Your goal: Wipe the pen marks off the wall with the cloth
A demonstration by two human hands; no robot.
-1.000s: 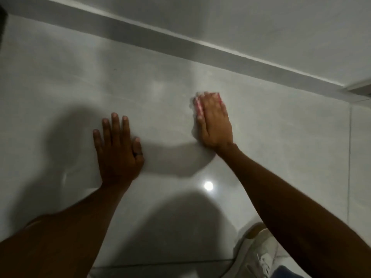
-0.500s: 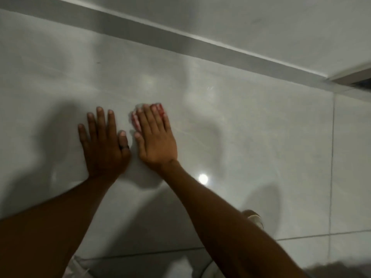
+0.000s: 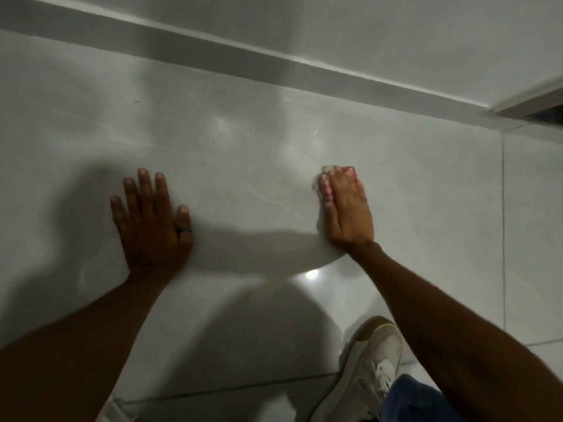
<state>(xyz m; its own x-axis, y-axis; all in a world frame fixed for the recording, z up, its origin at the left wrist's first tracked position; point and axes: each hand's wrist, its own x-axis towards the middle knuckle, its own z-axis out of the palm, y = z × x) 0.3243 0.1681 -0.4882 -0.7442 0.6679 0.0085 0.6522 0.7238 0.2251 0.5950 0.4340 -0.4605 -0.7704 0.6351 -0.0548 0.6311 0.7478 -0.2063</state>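
Head view: left hand (image 3: 152,220) lies flat and empty to steady the body, while right hand (image 3: 347,208) presses the pink cloth (image 3: 325,187) flat on the tiled surface (image 3: 259,141) to rub it.

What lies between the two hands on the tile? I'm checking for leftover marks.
In the head view, only bare glossy tile and arm shadow separate the left hand from the right hand pressing the cloth; no marks visible.
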